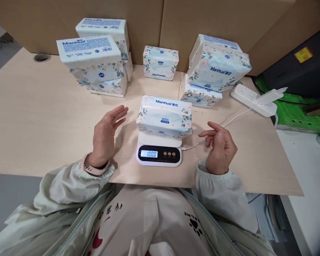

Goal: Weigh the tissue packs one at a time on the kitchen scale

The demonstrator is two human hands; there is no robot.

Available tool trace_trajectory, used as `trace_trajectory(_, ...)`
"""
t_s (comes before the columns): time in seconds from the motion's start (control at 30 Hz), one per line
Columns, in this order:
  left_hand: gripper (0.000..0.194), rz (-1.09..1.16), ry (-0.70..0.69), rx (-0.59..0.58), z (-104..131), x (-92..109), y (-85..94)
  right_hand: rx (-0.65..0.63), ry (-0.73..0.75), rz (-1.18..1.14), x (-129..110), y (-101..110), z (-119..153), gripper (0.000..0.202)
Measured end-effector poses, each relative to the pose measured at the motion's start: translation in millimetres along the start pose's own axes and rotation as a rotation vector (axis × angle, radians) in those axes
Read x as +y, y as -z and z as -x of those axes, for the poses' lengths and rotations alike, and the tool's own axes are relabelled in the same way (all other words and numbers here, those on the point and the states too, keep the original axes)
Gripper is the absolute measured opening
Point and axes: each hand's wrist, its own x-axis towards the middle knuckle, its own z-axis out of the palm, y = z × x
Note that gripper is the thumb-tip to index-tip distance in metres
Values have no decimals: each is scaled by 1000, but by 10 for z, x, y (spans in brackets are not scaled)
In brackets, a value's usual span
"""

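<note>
A pack of tissues (164, 115), white and pale blue with a flower print, rests on a small white digital scale (160, 161). The lit display reads what looks like 100.0. To the left of the pack, my left hand (105, 133) is raised with its fingers stretched out, apart from it. On the other side, my right hand (220, 145) hovers above the scale's cable, its fingers spread and loosely bent, holding nothing. Neither hand touches the pack or the scale.
Tissue packs are stacked at back left (96, 60) and back right (218, 67). A single pack (160, 63) stands between them against a cardboard panel (138, 21). At right lies a white power strip (253, 99), beside a green crate (296, 113).
</note>
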Motion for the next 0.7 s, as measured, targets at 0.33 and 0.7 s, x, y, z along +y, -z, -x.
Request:
trace_trajectory(0.33, 54, 42, 81, -29, -5, 87, -46, -34, 20, 51, 50, 7, -16, 35)
trace_trajectory(0.7, 50, 84, 94, -44, -13, 69, -51, -69, 30, 46, 65, 44, -9, 29)
